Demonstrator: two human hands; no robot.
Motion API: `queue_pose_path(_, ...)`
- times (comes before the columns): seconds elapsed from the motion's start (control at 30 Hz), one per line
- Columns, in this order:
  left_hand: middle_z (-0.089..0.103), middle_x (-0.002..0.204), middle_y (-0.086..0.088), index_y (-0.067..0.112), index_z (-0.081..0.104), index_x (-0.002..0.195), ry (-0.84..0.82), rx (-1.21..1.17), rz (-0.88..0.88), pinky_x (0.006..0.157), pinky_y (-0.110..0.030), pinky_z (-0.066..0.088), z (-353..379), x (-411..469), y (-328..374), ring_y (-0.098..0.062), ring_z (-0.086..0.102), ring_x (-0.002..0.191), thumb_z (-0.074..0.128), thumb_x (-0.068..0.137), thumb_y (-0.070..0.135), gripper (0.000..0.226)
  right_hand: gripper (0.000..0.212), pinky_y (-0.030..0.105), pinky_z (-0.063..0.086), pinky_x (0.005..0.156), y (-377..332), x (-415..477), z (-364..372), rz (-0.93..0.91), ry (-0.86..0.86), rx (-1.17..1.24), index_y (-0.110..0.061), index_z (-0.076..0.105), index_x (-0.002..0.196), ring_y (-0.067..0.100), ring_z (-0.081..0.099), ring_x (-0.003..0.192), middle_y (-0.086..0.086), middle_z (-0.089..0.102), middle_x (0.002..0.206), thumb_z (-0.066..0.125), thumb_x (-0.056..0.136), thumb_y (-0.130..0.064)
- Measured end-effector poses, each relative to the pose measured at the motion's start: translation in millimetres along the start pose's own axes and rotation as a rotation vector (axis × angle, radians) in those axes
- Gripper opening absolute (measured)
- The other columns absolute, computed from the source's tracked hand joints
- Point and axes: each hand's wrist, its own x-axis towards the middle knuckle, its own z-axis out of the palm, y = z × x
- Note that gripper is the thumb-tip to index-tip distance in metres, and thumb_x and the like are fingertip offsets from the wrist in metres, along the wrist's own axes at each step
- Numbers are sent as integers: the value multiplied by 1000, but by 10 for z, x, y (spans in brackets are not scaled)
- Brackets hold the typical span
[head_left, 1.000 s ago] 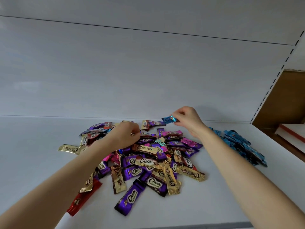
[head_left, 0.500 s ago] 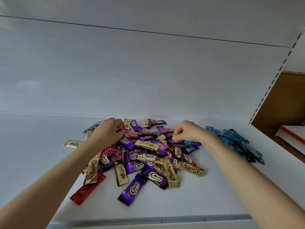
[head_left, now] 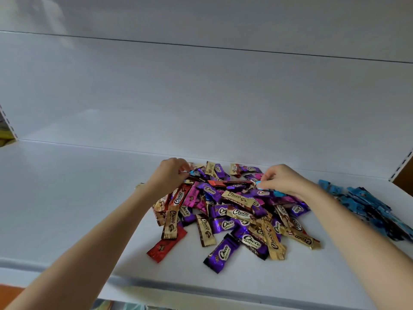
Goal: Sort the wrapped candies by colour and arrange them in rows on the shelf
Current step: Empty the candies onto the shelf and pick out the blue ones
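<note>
Shelf [head_left: 67, 209], one. Candy pile [head_left: 234, 211], mixed colours, under both hands. Right hand [head_left: 286, 180]: fingertips pinch a blue candy [head_left: 258, 184] on the pile. Left hand [head_left: 169, 175]: fingers curled at the pile's far-left edge, grip cannot be told. Blue candies [head_left: 366, 202]: grouped well right of the right fingers.

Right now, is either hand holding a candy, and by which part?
The right hand pinches a blue candy by one end of its wrapper. The left hand curls into the pile; whether it grips anything cannot be told.
</note>
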Motion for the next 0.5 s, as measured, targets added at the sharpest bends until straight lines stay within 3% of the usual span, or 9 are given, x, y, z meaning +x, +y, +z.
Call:
queue_pose_path(0.1, 58, 130, -8, 9, 58, 124, -85, 40, 16, 99, -30, 41, 16, 85, -2, -23, 54, 117, 52, 94, 10, 31, 10, 31, 45, 74, -166, -31, -9, -83, 114, 164, -9, 60, 82, 23, 59, 87, 14, 65, 93, 69, 79, -14)
queue_pose_path(0.2, 48, 141, -4, 16, 50, 134, -278, 138, 49, 104, -34, 35, 41, 176, 6, -24, 45, 128, 48, 96, 11, 38, 9, 22, 42, 64, -365, -76, -1, -163, 168, 238, -12, 55, 89, 17, 56, 84, 5, 59, 89, 62, 84, -11)
queue_pose_path(0.3, 56, 132, -5, 19, 56, 128, -327, 172, 58, 99, -35, 41, 42, 228, -1, -24, 51, 119, 50, 94, 12, 35, 14, 20, 43, 63, -580, -148, 87, -241, 48, 208, -20, 56, 98, 10, 55, 80, 1, 57, 97, 51, 90, -10)
queue_pose_path(0.4, 62, 123, -4, 17, 64, 119, -258, 159, 61, 95, -33, 45, 30, 217, -21, -21, 56, 110, 54, 92, 12, 29, 21, 26, 42, 83, -766, -189, 286, -333, -147, 67, -26, 64, 95, 9, 55, 101, -7, 59, 107, 47, 92, -14)
queue_pose_path(0.5, 65, 115, -5, 13, 67, 113, -182, 67, 82, 89, -25, 43, -11, 137, -66, -19, 57, 105, 56, 93, 15, 24, 24, 24, 38, 92, -856, -162, 464, -385, -313, -158, -23, 67, 106, 7, 52, 109, -8, 59, 120, 49, 91, -17)
